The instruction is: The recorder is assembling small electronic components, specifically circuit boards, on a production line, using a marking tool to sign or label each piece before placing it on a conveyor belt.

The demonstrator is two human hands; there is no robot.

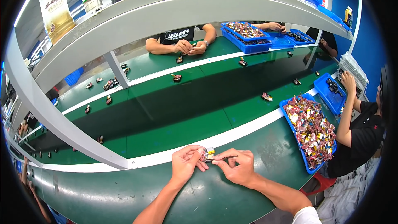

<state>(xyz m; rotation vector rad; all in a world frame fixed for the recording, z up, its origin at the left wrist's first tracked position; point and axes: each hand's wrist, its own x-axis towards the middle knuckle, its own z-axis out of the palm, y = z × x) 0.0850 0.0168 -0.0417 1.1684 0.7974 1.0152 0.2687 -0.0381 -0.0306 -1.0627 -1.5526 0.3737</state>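
Note:
Above the near green worktop (99, 186), my left hand (188, 161) is closed on a small electronic assembly (208, 154) with a black base, a yellow and silver block and reddish parts. My right hand (240, 168) pinches a thin, dark, stick-like tool (227, 157), its tip at the assembly. Fingers hide part of the assembly, and the tool's exact kind cannot be made out. Similar small assemblies, one of them nearby (267, 96), lie scattered along the green conveyor belt (182, 128) beyond the white rail.
A blue tray (310, 170) heaped with reddish, yellow and silver parts stands to my right. Beside it, a co-worker's hand (348, 82) is near a blue tray (321, 84) of black pieces. Another person's hands (190, 49) work across the belt. A grey frame (54, 112) arches overhead.

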